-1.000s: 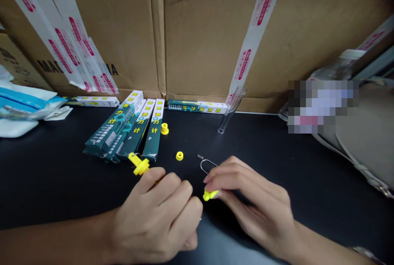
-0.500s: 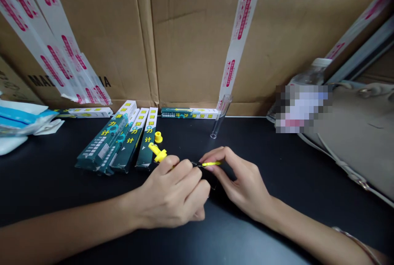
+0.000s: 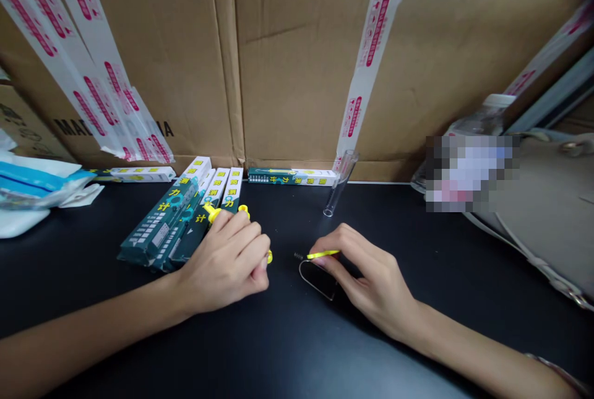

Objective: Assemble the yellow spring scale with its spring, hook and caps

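My left hand (image 3: 227, 263) is closed round a yellow plastic part (image 3: 212, 213), its knobbed end poking out past the knuckles and a bit more yellow showing by the thumb. Most of that part is hidden in the fist. Just behind the knuckles shows a small yellow cap (image 3: 244, 210). Thumb and fingers of my right hand (image 3: 359, 266) pinch a thin yellow strip (image 3: 323, 255). From the strip's left end extends a small dark coil spring (image 3: 298, 256). A thin bent metal wire (image 3: 310, 282) hangs below the same fingers.
Several green-and-white boxes (image 3: 162, 219) lie left of centre, beside my left hand. A clear tube (image 3: 340, 185) is behind my right hand, near another box (image 3: 290, 177). A bottle (image 3: 482, 120) and a grey bag (image 3: 552, 201) are at right; a blue-white packet (image 3: 41, 182) is at left.
My left hand has moved left, away from my right hand, with the yellow part in it. The spring and bent wire at my right hand are now in plain sight.
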`<action>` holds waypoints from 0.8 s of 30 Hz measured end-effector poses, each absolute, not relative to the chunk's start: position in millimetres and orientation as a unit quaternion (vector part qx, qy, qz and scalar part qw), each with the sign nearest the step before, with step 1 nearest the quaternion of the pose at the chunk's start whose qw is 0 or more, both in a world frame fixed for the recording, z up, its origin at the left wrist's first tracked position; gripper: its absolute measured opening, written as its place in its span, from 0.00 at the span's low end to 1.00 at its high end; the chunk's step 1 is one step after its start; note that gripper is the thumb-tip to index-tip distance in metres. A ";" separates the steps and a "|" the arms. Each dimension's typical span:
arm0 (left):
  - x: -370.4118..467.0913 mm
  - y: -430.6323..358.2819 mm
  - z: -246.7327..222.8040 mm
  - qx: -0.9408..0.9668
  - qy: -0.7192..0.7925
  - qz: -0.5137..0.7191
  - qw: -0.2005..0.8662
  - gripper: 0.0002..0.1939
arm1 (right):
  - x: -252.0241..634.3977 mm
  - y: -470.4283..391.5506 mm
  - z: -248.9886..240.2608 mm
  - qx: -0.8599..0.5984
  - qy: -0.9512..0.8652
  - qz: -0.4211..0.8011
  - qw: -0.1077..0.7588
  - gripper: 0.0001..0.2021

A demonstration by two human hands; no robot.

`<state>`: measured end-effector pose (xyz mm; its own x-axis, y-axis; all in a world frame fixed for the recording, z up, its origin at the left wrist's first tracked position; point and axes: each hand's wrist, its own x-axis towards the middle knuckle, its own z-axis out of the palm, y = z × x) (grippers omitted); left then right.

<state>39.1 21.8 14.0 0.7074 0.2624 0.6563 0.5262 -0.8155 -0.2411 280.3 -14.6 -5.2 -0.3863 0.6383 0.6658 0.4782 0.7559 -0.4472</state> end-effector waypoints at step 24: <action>60.6 14.9 11.1 -0.869 -0.232 -0.352 0.260 0.12 | 266.3 -8.5 -5.1 -0.226 -0.836 0.104 0.490 0.11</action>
